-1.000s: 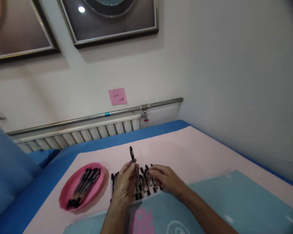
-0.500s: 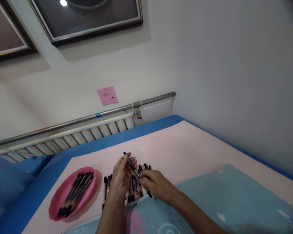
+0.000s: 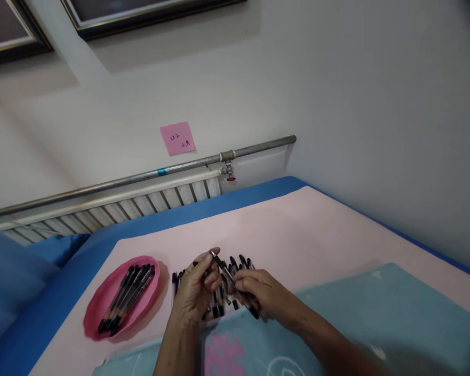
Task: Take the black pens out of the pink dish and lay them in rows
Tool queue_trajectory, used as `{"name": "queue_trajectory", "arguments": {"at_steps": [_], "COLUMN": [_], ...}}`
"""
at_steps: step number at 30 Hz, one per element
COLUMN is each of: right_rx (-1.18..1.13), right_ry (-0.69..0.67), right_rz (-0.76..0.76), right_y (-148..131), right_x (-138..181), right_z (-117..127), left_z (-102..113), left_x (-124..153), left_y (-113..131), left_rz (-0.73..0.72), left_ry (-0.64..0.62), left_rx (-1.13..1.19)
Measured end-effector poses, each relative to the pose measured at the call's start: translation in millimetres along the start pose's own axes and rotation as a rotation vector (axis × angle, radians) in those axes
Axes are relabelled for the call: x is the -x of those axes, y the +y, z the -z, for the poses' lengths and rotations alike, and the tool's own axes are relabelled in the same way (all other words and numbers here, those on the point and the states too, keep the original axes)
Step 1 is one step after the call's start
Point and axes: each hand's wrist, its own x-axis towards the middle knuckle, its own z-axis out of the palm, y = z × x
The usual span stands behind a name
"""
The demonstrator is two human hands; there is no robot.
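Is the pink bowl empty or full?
Neither: the pink bowl is partly filled. Several pens lie bunched inside, with bare pink showing beside them.

Left hand (image 3: 194, 292) and right hand (image 3: 268, 292) close together over loose pens (image 3: 215, 303) on a pink sheet (image 3: 282, 230).
The right hand grips a slanted pen (image 3: 227, 274), tip towards eleven o'clock, near the left hand, which holds a small black piece (image 3: 198, 265). From the hands, a pink dish (image 3: 100, 297) with more pens (image 3: 127, 300) sits at nine o'clock, a radiator (image 3: 152, 201) at ten; a pink note (image 3: 177, 138) sticks to the wall (image 3: 337, 78) at eleven.
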Motion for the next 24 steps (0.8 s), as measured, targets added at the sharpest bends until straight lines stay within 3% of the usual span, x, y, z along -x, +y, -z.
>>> {"name": "queue_trajectory", "arguments": {"at_steps": [8, 16, 20, 22, 24], "right_rx": [-0.153, 0.046, 0.196, 0.072, -0.136], "right_ry": [-0.122, -0.003, 0.190, 0.166, 0.037], "right_rz": [-0.044, 0.023, 0.145, 0.125, 0.054], "right_y": [-10, -5, -4, -4, -5], "right_x": [5, 2, 1, 1, 1], "right_z": [0, 1, -4, -7, -10], "left_z": [-1, 1, 4, 4, 3], "left_x": [2, -5, -8, -8, -6], "left_y": [1, -3, -5, -5, -4], "left_rz": [-0.010, -0.014, -0.023, -0.037, -0.048], "left_ry": [0.029, 0.086, 0.102, 0.090, 0.073], "left_rx": [0.001, -0.003, -0.005, 0.007, 0.007]}}
